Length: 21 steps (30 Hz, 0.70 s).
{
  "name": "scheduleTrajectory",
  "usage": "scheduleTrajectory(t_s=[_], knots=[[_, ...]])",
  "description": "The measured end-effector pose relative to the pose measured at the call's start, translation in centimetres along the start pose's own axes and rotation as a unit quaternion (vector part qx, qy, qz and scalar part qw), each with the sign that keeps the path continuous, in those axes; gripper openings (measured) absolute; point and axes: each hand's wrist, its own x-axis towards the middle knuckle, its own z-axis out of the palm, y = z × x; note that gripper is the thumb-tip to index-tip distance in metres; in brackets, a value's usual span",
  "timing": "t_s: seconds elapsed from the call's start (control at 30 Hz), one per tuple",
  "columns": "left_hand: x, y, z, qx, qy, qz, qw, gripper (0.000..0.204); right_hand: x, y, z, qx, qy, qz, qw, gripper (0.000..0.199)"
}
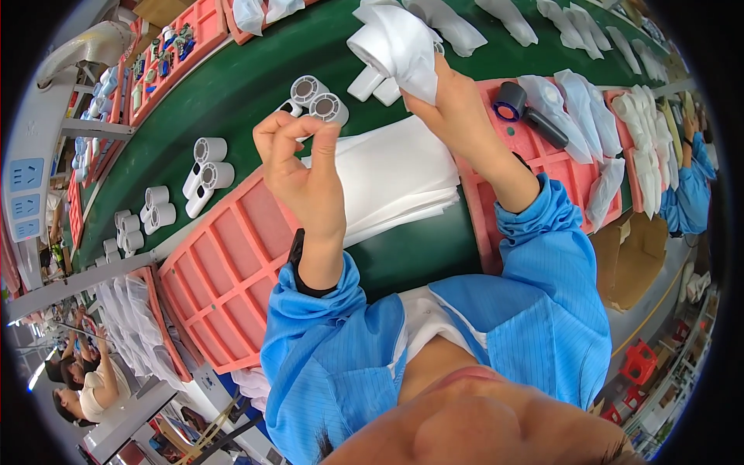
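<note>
My right hand (457,105) is closed on a white foam bag (415,58), raised over the green belt. A rounded shape bulges at the bag's left end; what is inside is mostly hidden. Two white handles (368,82) show just below it. My left hand (302,167) is raised with fingers curled and thumb and forefinger tips together, nothing visible between them. Just beyond those fingertips, a pair of white hair dryer bodies (329,108) stands on the belt. Between my forearms lies a stack of white foam bags (403,174).
More white hair dryer bodies (209,177) stand along the green belt (256,70) at left. Pink divided trays (225,279) flank me; the right one holds a dark hair dryer (509,101) and wrapped items (577,105). A cardboard box (632,260) sits at right. Other people work nearby.
</note>
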Motion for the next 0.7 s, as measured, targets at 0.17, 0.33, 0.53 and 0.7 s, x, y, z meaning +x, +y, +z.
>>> scheduleTrajectory(t_s=[0.17,0.33,0.53,0.7], knots=[[0.6,0.5,0.5,-0.109,0.062,-0.02,0.992,0.014,0.3,-1.4,-0.4,-0.115,-0.004,-0.113,0.987,0.048],[0.6,0.1,0.5,-0.25,0.011,-0.126,0.96,0.018,0.3,-1.6,-0.2,-0.168,0.024,-0.184,0.968,0.049],[0.4,0.2,0.1,-0.296,-0.04,-0.189,0.935,0.018,0.2,-1.9,0.2,-0.192,0.02,-0.184,0.964,0.048],[0.0,1.6,0.1,-0.271,-0.01,-0.186,0.944,0.018,0.2,-1.5,0.4,-0.184,0.015,-0.175,0.967,0.049]])
